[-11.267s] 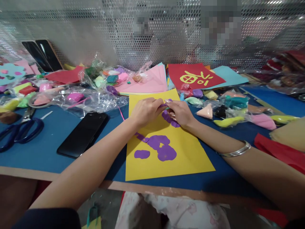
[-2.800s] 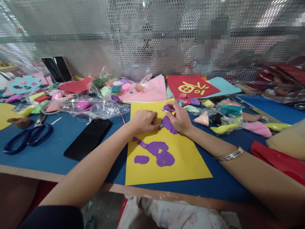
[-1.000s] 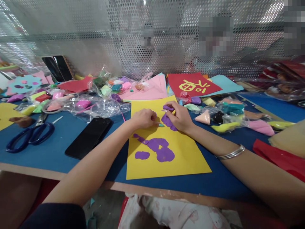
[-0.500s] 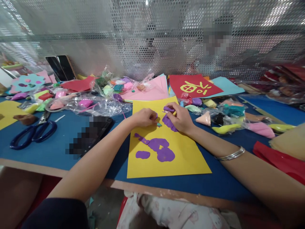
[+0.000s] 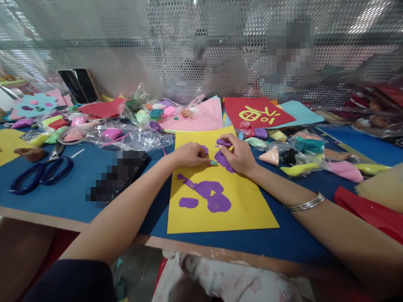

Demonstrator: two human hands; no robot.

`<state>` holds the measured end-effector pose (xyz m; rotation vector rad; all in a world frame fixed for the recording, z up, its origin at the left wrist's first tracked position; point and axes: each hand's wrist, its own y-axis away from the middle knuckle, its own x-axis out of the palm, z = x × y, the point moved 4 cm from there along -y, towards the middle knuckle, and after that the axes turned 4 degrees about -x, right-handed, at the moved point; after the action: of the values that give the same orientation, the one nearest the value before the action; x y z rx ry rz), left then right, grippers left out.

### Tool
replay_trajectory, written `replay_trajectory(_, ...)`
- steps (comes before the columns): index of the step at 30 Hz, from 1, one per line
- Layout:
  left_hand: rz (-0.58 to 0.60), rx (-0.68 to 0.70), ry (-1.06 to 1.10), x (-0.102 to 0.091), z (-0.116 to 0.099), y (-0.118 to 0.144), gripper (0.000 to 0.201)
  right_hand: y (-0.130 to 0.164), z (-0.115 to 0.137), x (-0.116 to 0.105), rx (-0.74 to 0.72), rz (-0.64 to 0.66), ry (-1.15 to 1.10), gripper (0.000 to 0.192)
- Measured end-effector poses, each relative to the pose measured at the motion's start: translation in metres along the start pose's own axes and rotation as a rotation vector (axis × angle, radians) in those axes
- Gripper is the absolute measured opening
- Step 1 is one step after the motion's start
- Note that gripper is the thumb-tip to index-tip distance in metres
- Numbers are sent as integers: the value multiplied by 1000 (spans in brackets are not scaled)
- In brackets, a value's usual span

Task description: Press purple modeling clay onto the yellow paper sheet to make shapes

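A yellow sheet of paper (image 5: pixel 189 222) lies in front of me with flat purple clay shapes (image 5: pixel 219 203) stuck on its lower half. My left hand (image 5: pixel 192 154) rests on the upper part, fingers curled and thumb stretched out along the paper. A small purple clay piece (image 5: pixel 205 149) shows at its fingertips; what is under the fingers is hidden. Between the thumb and fingers of my right hand (image 5: pixel 238 155) is a lump of purple clay (image 5: pixel 223 143). Partly beneath that hand, a larger flat purple clay piece (image 5: pixel 224 162) lies on the sheet.
Blue-handled scissors (image 5: pixel 42 170) and a dark phone-like device (image 5: pixel 126 176) lie to the left. Bagged coloured clay (image 5: pixel 302 144) is spread right and left. Behind are a red sheet with yellow characters (image 5: pixel 256 113), pink paper (image 5: pixel 201 117) and a perforated metal screen (image 5: pixel 176 54).
My left thumb has stretched out a little to the right, and the left fingers have shifted slightly. My right hand stays nearly where it was, still holding purple clay.
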<state>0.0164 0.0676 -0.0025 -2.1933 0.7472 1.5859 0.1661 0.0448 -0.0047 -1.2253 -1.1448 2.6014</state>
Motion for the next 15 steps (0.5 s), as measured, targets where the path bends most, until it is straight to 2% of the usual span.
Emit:
replay_trajectory(6,-8,-6,-24,1,1,0,27,0,0,0,2,7,9,19)
replay_trajectory(15,-27,-11,-88,0,-3,1,37,0,1,0,3,10,-8,18)
